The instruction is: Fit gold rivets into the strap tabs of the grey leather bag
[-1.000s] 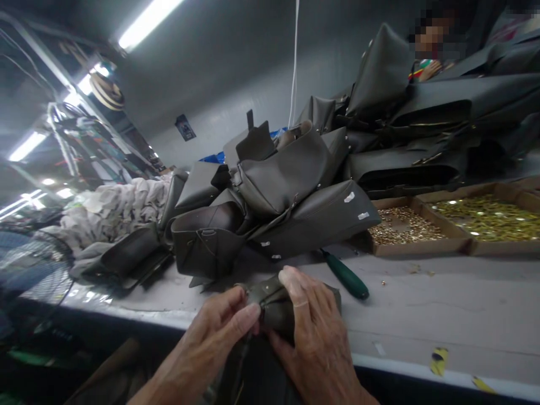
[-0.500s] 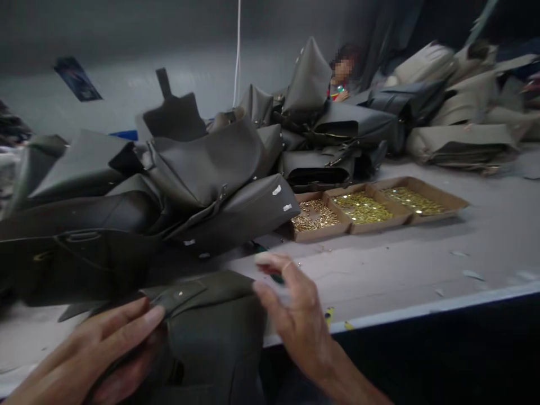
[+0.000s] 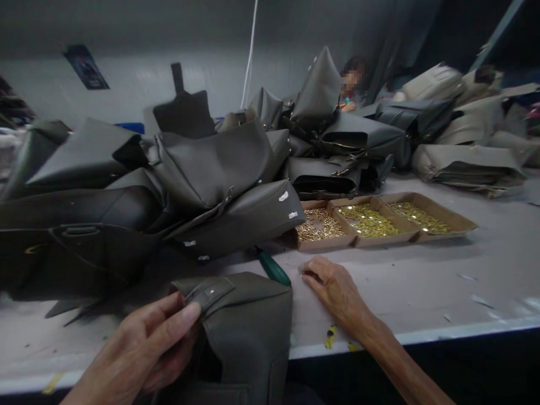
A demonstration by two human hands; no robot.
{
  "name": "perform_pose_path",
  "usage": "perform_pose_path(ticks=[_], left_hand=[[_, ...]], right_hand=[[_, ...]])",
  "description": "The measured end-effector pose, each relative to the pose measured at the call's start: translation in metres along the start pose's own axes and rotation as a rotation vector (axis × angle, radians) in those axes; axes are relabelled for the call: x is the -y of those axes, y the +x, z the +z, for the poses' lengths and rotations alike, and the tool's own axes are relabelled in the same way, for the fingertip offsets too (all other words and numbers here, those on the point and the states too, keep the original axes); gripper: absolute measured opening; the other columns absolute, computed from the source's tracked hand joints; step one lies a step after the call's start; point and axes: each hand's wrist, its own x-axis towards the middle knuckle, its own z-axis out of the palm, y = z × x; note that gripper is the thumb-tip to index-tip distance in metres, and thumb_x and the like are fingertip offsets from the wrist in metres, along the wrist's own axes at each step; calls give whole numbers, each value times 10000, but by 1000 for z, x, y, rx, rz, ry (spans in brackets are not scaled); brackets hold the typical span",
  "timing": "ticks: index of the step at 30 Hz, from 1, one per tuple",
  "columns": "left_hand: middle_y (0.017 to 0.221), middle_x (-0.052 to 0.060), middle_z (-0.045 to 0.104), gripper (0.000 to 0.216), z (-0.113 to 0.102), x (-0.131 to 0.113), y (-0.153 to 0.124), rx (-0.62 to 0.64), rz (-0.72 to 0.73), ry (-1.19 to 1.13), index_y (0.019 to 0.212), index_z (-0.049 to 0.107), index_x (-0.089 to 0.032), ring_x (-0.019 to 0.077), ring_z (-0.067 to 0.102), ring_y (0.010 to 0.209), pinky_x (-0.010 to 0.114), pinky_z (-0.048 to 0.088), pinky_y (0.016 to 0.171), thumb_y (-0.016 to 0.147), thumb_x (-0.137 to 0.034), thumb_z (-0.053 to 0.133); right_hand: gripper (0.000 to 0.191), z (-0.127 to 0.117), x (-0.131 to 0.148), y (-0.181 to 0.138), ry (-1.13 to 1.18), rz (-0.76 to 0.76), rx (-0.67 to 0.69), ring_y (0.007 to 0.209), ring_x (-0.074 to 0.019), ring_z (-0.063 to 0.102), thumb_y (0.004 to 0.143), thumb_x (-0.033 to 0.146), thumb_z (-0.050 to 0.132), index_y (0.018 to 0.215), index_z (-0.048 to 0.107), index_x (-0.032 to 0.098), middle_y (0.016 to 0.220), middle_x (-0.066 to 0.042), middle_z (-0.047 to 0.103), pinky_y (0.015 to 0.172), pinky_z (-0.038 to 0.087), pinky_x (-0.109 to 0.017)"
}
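Observation:
My left hand (image 3: 147, 343) is closed on the edge of a dark olive-grey leather handbag (image 3: 257, 332), thumb on top beside a strap tab with a small metal stud (image 3: 212, 291). The bag hangs over the table's front edge, its lower part out of view. To its right, my right hand (image 3: 333, 287) rests low over the table with thumb and forefinger pinched together. A tiny shiny metal piece (image 3: 302, 274) shows at those fingertips. Between bag and hand lies a green-handled tool (image 3: 273, 268), its far end hidden under the pile.
Grey handbags (image 3: 215, 163) are heaped across the left and middle. Three cardboard trays (image 3: 354, 242) of small gold-coloured metal parts stand at the pile's right. Paler bags (image 3: 468, 163) lie farther right. A person (image 3: 350, 84) is behind the heap. The table's edge (image 3: 422, 337) runs along the front.
My right hand has moved from beside the bag to the tabletop on the right, its fingers closing to a pinch. The view has shifted; my left hand still grips the bag.

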Motion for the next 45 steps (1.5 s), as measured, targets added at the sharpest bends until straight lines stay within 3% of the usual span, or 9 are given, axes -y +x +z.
perform_pose_path(ticks=[3, 7, 10, 15, 18, 21, 31, 41, 45], left_hand=[[392, -80, 360, 494, -1, -8, -1, 108, -117, -176, 685, 554, -163, 16, 222, 317, 154, 201, 339, 630, -621, 730], [358, -108, 337, 544, 2, -11, -1, 175, -111, -364, 730, 545, -148, -3, 192, 304, 146, 148, 345, 585, -619, 775], [367, -108, 353, 506, 2, -8, 0, 198, -89, -429, 751, 535, -147, -6, 198, 306, 146, 130, 346, 618, -569, 781], [379, -112, 352, 488, 1, -1, 2, 244, -43, -473, 795, 539, -145, -2, 200, 311, 149, 133, 341, 649, -551, 767], [390, -107, 369, 484, 1, 3, 2, 267, -18, -466, 825, 531, -147, 5, 211, 309, 157, 146, 338, 667, -545, 754], [420, -104, 375, 464, 3, 3, 0, 251, 1, -509, 833, 520, -150, 7, 215, 318, 163, 144, 347, 676, -522, 750], [548, -103, 333, 334, 21, 0, -7, 168, 18, -898, 761, 514, -135, -16, 190, 396, 148, 142, 394, 659, -312, 777], [527, -102, 354, 359, 27, 1, -5, 186, 78, -917, 763, 525, -124, -16, 205, 379, 152, 137, 382, 623, -328, 785], [527, -99, 375, 421, 28, 3, -4, 154, 105, -901, 688, 466, -144, -22, 217, 367, 150, 130, 372, 560, -343, 814]], right_hand=[[164, 6, -9, 2, -66, -64, 17, 810, -220, 602, 874, 111, 494, 829, 644, 156, 830, -66, 632, 740, 465, -349], [189, 14, -25, 4, -78, -133, -10, 764, -233, 613, 881, 209, 458, 798, 626, 182, 803, -66, 629, 677, 478, -348], [200, 6, -18, 7, 18, -154, -67, 733, -213, 625, 889, 250, 454, 789, 616, 188, 787, -52, 638, 658, 480, -317], [146, -26, 53, 16, 375, -244, -180, 625, -121, 583, 898, 280, 567, 789, 620, 199, 730, 17, 624, 607, 443, -215], [119, -32, 100, 27, 589, -347, -83, 669, -106, 580, 891, 236, 594, 788, 625, 184, 742, 21, 617, 631, 432, -192], [114, -23, 124, 38, 710, -358, 49, 693, -109, 578, 876, 202, 607, 772, 629, 164, 741, 12, 612, 657, 424, -197], [159, -7, 119, 48, 857, -244, 199, 715, -121, 551, 862, 286, 636, 777, 670, 156, 738, 0, 613, 665, 420, -197], [99, -26, 129, 49, 705, -461, 160, 700, -122, 600, 843, 189, 652, 770, 710, 155, 754, -22, 650, 636, 438, -193], [135, -24, 133, 46, 617, -403, 128, 697, -137, 597, 840, 214, 620, 744, 693, 153, 737, -20, 648, 652, 432, -222]])
